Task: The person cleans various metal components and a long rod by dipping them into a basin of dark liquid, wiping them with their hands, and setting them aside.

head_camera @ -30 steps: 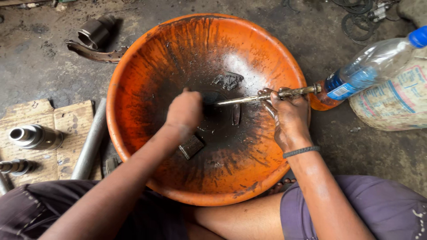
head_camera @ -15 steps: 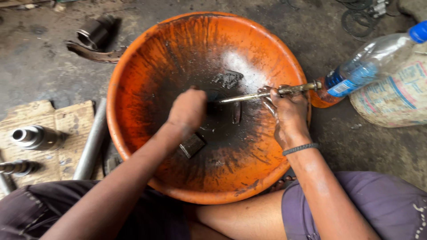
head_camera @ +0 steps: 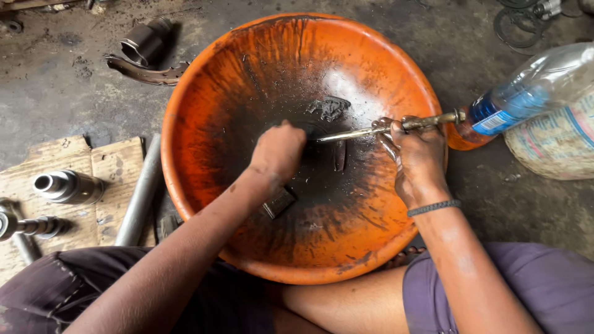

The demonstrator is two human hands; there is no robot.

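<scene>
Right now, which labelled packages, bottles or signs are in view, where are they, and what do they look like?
Plastic bottle: lying right of the orange basin, clear, blue label band, orange liquid near its base.
Printed sack: right edge, under the bottle, rounded, off-white with blue and red print.
No signs or screens.

Repair workshop; greasy floor [head_camera: 74, 93], metal parts [head_camera: 68, 187]

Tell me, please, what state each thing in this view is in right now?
Orange basin: upright, inside blackened with grime.
Metal rod: gripped, lying across the basin.
Right hand: closed on the rod.
Left hand: fisted at the basin's centre; contents hidden.
Plastic bottle: lying tilted.
</scene>
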